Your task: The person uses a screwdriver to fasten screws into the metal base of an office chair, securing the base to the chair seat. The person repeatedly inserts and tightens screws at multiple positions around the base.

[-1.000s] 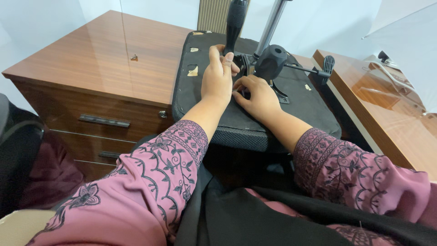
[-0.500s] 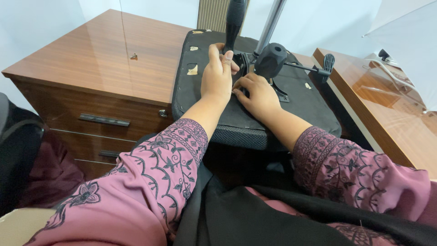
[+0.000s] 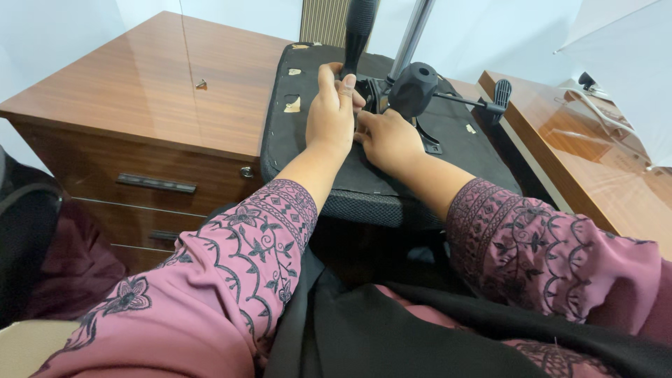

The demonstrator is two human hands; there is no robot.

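Observation:
An office chair seat (image 3: 364,185) lies upside down in front of me, its black fabric underside facing up. A black metal mechanism (image 3: 413,91) with a round knob and a side lever (image 3: 490,103) is fixed in its middle. My left hand (image 3: 330,115) rests on the underside, fingers curled against the base of a black column (image 3: 358,31). My right hand (image 3: 385,138) lies beside it, fingertips pressed at the mechanism's edge. What the fingers hold is hidden.
A brown wooden drawer cabinet (image 3: 147,105) with a key lock stands at left, touching the seat. A second wooden desk (image 3: 595,168) runs along the right. A chrome gas cylinder (image 3: 413,35) rises behind the mechanism. A dark chair (image 3: 28,231) sits at far left.
Both hands stay on the mechanism, with only slight finger shifts. The chair seat has not moved.

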